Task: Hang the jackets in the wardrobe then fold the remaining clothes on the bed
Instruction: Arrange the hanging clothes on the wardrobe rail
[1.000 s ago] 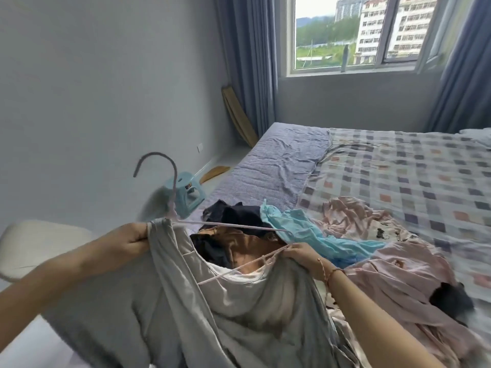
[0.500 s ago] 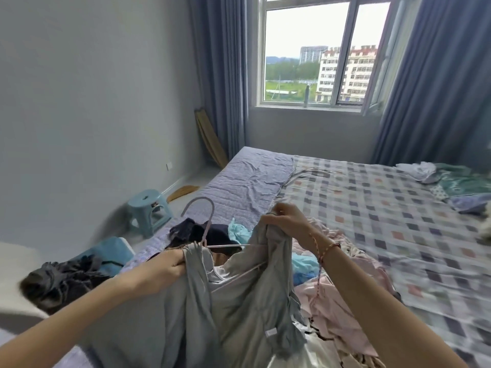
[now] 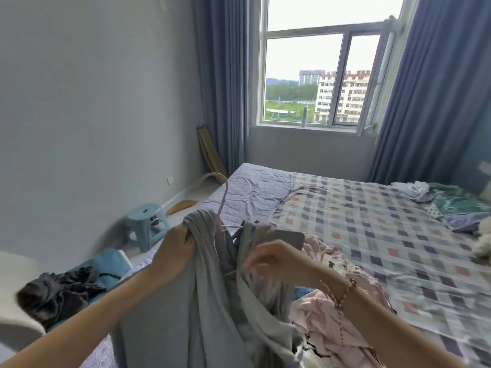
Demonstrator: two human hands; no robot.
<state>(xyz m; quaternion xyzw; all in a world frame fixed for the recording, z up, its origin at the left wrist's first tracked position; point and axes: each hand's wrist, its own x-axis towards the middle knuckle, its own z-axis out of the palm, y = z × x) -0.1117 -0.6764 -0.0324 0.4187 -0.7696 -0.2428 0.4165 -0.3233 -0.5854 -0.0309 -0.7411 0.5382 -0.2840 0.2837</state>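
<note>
Clutching the grey jacket (image 3: pixel 202 301) beneath the upright pink hanger (image 3: pixel 224 192), the left hand (image 3: pixel 175 248) is nearer; the right hand (image 3: pixel 276 258) has a blurred, unreadable grip.

- Two bare hands are showing: the left hand (image 3: pixel 176 247) and the right hand (image 3: pixel 276 257).
- One grey jacket (image 3: pixel 212 301) is hanging from them.
- One pink hanger (image 3: pixel 221 200) is sticking up.
- One blue stool (image 3: pixel 145 224) is standing beside one bed (image 3: pixel 255 187).
- One checked blanket (image 3: pixel 372 221) is covering part of it.
- Two curtains, the left curtain (image 3: pixel 220 88) and the right curtain (image 3: pixel 435 102), are flanking one window (image 3: pixel 318 75).
- One bottle (image 3: pixel 304 116) is standing there.
- One bracelet (image 3: pixel 345 293) is showing.
</note>
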